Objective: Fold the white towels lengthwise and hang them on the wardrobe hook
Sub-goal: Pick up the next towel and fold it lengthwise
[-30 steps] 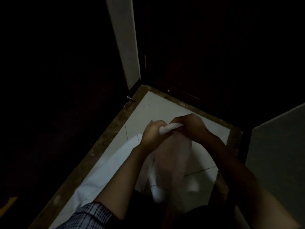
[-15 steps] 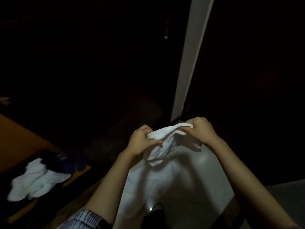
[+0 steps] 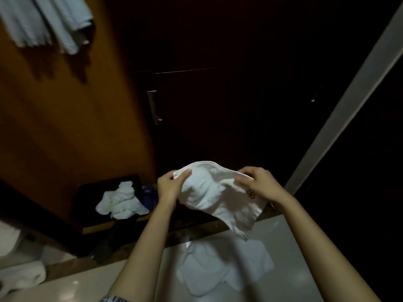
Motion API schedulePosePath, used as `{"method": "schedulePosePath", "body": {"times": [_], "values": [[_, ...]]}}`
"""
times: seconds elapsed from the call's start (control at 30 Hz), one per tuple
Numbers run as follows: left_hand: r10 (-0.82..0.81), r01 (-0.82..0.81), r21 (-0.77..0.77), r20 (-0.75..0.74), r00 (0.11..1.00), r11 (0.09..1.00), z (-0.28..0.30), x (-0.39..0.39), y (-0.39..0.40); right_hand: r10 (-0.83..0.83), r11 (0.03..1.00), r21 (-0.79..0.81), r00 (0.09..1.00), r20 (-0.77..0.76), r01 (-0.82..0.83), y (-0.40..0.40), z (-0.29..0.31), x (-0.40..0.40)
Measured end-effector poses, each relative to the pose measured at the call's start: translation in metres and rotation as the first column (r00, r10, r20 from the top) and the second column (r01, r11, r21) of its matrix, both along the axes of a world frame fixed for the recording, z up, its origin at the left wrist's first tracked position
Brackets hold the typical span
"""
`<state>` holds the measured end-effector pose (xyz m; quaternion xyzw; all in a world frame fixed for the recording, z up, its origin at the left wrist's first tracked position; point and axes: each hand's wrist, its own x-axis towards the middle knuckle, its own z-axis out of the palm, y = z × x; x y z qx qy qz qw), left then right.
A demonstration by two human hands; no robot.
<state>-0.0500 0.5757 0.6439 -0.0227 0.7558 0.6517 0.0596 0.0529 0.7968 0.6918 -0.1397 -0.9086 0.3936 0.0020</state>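
White towel (image 3: 209, 192) hangs in mid-air before the dark wardrobe door (image 3: 218, 105), left hand (image 3: 169, 187) and right hand (image 3: 259, 185) each pinching its top edge — likely squaring the lengthwise fold. More towels (image 3: 120, 201) wait heaped in a black bin (image 3: 87, 192) — within reach

A dark cupboard door (image 3: 218, 105) bears a slim metal handle (image 3: 154, 107); a pale upright strip (image 3: 349, 101) rises from the glossy tiled floor (image 3: 294, 258).

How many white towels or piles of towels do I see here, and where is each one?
4 clearly: the towel held between both hands, a crumpled pile in the dark box, cloths hanging top left, a bundle bottom left. The floor reflection is not counted; darkness may hide others.
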Motion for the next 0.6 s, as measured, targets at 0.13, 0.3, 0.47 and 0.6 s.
{"method": "schedulePosePath", "body": {"times": [0.13,0.3,0.47,0.6], "values": [[0.046,-0.048,0.105,0.024,0.999,0.993,0.017,0.002,-0.059,0.124,0.989,-0.063,0.98,-0.153,-0.135,-0.082,0.01,-0.024],[-0.023,0.028,0.125,-0.041,0.999,0.992,0.038,0.008,-0.143,0.159,0.958,-0.201,0.963,-0.216,-0.203,-0.195,0.017,-0.047],[-0.038,0.051,0.144,-0.091,0.995,0.988,0.052,0.012,-0.223,0.111,0.908,-0.359,0.952,-0.287,-0.214,-0.287,0.028,-0.063],[0.03,-0.007,0.213,-0.102,0.994,0.977,0.06,0.017,-0.267,0.119,0.836,-0.486,0.95,-0.29,-0.253,-0.341,0.029,-0.063]]}}
